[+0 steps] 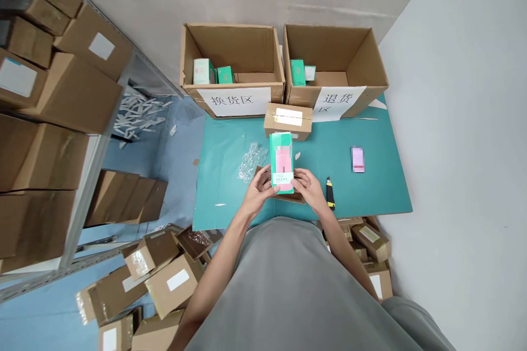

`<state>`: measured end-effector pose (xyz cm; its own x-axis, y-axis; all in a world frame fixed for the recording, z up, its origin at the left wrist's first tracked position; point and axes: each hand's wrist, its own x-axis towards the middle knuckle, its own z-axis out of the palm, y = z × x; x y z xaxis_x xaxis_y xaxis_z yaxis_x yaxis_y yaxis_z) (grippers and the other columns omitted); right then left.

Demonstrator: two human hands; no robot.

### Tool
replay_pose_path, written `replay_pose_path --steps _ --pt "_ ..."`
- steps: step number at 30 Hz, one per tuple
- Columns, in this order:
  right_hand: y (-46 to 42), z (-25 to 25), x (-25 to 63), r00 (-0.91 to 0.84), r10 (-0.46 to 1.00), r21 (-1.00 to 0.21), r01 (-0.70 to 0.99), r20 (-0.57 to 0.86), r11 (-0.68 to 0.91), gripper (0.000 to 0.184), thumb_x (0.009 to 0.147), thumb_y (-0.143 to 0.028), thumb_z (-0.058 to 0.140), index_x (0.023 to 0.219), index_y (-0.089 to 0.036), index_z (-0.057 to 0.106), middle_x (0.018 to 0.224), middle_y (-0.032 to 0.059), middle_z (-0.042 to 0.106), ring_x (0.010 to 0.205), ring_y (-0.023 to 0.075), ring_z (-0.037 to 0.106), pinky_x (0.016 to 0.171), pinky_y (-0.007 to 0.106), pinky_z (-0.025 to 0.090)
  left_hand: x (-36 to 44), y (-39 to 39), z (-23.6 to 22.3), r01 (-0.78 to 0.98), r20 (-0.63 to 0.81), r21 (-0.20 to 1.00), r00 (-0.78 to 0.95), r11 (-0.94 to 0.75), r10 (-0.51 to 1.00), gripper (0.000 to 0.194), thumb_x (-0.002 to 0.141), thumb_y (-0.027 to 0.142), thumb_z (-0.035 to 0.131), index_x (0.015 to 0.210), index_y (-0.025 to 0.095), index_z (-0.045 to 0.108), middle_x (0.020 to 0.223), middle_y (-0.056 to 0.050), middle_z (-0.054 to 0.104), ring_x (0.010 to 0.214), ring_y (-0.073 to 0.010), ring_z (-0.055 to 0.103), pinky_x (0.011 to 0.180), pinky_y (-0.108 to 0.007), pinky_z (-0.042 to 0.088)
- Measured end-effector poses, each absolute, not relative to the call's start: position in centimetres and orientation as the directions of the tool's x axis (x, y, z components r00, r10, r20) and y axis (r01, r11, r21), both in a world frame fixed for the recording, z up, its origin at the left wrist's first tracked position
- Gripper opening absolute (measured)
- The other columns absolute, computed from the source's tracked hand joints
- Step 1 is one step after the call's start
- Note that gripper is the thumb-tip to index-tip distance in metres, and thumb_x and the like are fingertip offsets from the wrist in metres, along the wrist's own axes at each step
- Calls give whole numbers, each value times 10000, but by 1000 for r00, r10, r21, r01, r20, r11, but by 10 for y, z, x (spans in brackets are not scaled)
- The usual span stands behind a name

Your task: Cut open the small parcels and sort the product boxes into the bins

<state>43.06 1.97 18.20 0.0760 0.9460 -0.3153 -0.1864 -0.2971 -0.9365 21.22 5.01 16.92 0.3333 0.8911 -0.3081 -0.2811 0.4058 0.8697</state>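
Observation:
Over the near edge of the green table (230,197), both hands hold a green product box (281,161) with a pink front panel. My left hand (260,188) grips its lower left side. My right hand (309,187) grips its lower right side. An opened brown carton (288,196) lies under the hands, mostly hidden. A sealed small brown parcel (287,120) with a white label lies just beyond the green box. Crumpled clear wrap (251,160) lies to the left.
A yellow-and-black utility knife (330,193) lies right of my right hand, with a pink card (358,159) farther right. Two large open cartons (233,68) (335,68) with paper signs stand at the table's back, holding green boxes. Small parcels (164,279) litter the floor; shelving with cartons (49,93) stands left.

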Motion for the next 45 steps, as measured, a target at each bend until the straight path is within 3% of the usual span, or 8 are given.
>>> replay_pose_path --steps 6,13,19,23,31,37,41,45 --pt "17 184 416 149 958 -969 -25 -245 -244 544 931 -563 841 1370 -271 704 1458 131 775 1310 304 782 973 415 711 216 44 170 -209 -261 929 214 305 941 959 732 498 1052 1563 291 621 1740 -155 552 1535 -396 615 1201 -530 607" --pt "22 204 394 226 959 -976 91 -171 -196 931 894 -513 894 1712 -364 474 1552 106 727 1189 284 808 1014 456 708 229 29 189 28 -145 989 89 143 986 694 867 487 944 1479 281 691 1721 -145 544 1613 -416 514 1124 -494 643" --pt "33 197 401 206 955 -962 -218 -213 -167 997 849 -598 921 1681 -309 455 1424 118 787 1149 303 827 977 447 713 215 27 193 -265 -346 888 150 375 926 662 856 552 962 1368 294 632 1550 -120 693 1422 -361 697 1072 -511 672" --pt "31 192 401 162 963 -957 -232 -214 -174 941 876 -644 900 1653 -319 482 1451 118 778 1197 319 815 993 461 704 212 23 181 -359 -481 759 250 542 840 632 823 567 978 1256 288 613 1322 -67 793 1198 -291 797 1087 -547 671" --pt "35 188 399 186 962 -973 -156 -200 -172 727 874 -687 885 1420 -268 650 1495 148 745 1338 332 759 1062 458 682 230 19 175 -252 -381 893 16 372 925 665 716 483 1035 1180 259 616 1226 -53 768 1138 -255 775 997 -405 655" --pt "45 185 394 322 916 -967 -160 -241 -199 1141 784 -646 980 1712 -271 432 1556 182 699 1299 336 768 1015 450 702 240 13 188 -65 -185 981 -27 183 982 541 808 501 968 1184 248 674 1578 -137 590 1428 -332 652 992 -394 656" --pt "47 181 402 320 910 -954 -225 -264 -197 1113 786 -660 961 1696 -246 472 1456 158 767 1311 356 771 1092 504 677 234 14 183 -192 -301 933 52 306 952 540 854 555 953 1184 259 643 1548 -130 671 1468 -346 654 1099 -478 636" --pt "42 179 406 263 927 -945 -261 -267 -198 1016 796 -676 936 1641 -260 557 1432 129 793 1401 379 729 1135 525 658 227 18 175 -357 -518 764 160 538 841 623 737 552 1044 1107 257 639 1330 -82 795 1283 -317 767 1091 -546 669"
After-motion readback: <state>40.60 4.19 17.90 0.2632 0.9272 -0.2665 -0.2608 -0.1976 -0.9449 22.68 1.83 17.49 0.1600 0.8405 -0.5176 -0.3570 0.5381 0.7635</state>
